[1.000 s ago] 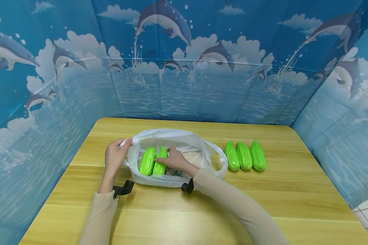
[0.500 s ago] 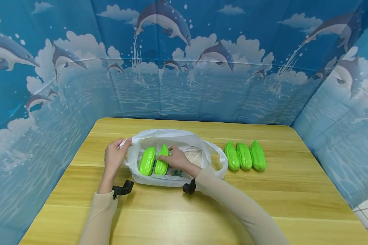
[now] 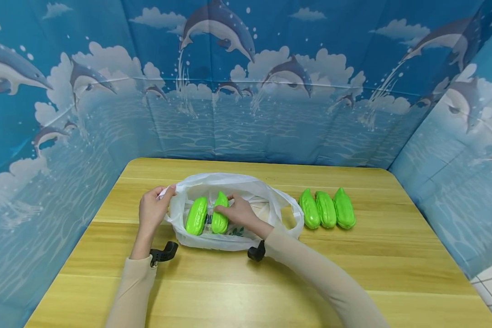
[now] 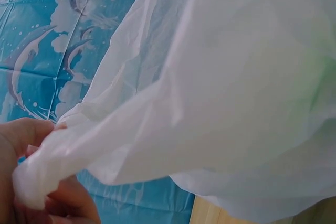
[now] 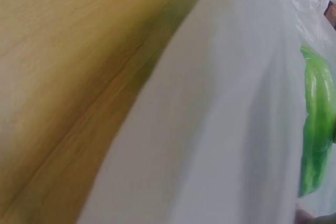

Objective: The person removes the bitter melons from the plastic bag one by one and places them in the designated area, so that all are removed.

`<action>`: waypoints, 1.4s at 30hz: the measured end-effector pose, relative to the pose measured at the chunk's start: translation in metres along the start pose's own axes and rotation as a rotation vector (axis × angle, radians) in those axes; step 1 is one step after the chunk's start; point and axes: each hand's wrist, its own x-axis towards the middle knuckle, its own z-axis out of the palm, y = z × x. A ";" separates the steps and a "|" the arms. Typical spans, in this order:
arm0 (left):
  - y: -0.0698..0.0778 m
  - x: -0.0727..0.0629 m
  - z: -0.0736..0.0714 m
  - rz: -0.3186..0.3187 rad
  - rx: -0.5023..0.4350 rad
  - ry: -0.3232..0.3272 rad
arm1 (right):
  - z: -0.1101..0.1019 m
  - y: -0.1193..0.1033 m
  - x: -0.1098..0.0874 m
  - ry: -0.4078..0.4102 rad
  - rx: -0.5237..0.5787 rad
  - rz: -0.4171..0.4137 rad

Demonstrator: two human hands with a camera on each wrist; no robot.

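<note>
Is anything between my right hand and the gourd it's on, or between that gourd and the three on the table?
Nothing visible separates the right hand from its gourd: thumb and fingers hold it. Toward the three gourds, the bag's right side and handle stand in between.

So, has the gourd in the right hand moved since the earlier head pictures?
Yes: the held gourd has shifted right, away from the other gourd, which stays put in the bag.
</note>
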 end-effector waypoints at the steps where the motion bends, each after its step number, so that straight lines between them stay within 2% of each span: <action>1: 0.000 0.000 0.000 -0.001 -0.001 0.000 | 0.000 0.000 0.000 0.005 0.006 -0.003; 8: -0.001 0.000 0.000 0.002 -0.002 0.001 | -0.003 0.002 -0.004 0.029 0.039 -0.030; 22: 0.001 -0.001 0.000 0.007 -0.003 0.006 | -0.010 0.002 -0.014 0.093 0.006 -0.111; 42: 0.000 -0.001 0.000 0.010 -0.010 -0.005 | -0.028 0.005 -0.027 0.188 0.098 -0.187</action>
